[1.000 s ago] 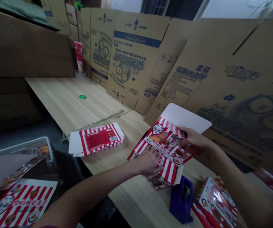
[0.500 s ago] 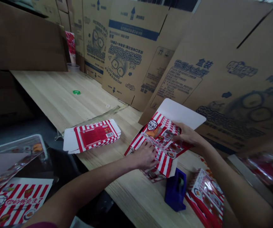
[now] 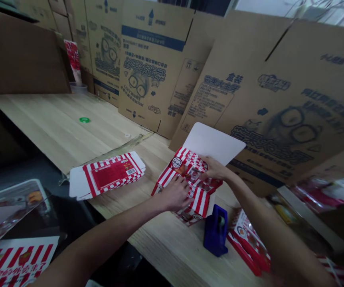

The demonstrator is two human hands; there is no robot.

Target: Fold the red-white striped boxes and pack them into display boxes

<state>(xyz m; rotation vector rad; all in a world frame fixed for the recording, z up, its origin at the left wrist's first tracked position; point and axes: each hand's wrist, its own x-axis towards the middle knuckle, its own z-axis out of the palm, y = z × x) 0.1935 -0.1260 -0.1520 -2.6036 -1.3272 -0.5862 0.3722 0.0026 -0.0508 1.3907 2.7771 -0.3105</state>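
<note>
Cardboard cartons wall the wooden table's far edge; near its front edge, left hand and right hand both grip a half-folded red-striped box, its white flap upright and untucked.

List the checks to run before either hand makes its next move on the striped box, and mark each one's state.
1. Left hand rests on the near side of the striped box: ok.
2. Right hand is on the box's printed top panel: ok.
3. White flap stands open, tilted back toward the brown cartons: ok.
4. Blue tape dispenser stands on the table just beside the box, apart from both hands: ok.
5. Stack of flat cartons lies to the left, apart from the box: ok.
6. Contents seated inside the box: cannot tell, hands and panels cover them.
</note>
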